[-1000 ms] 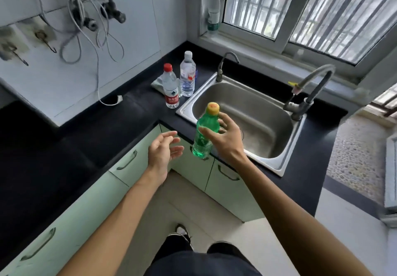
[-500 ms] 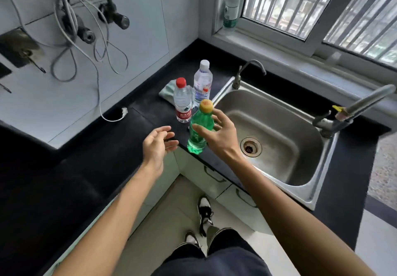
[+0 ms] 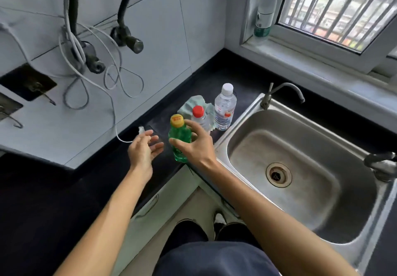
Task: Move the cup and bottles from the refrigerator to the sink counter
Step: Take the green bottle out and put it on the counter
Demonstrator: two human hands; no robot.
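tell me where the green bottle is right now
Head view: the right hand grips the green bottle at the counter edge, left of the sink.

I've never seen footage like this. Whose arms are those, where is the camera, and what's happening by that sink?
There is no machine here: these are a person's two bare arms. The single picture comes from a wide-angle camera worn on the person's head, looking down, so the arms reach in from below. The right hand grips a green bottle with a yellow cap at the near edge of the black counter; I cannot tell whether it already stands there. The left hand is open beside it and holds nothing. Behind them stand a red-capped bottle and a white-capped bottle, by a pale green cloth, next to the steel sink.
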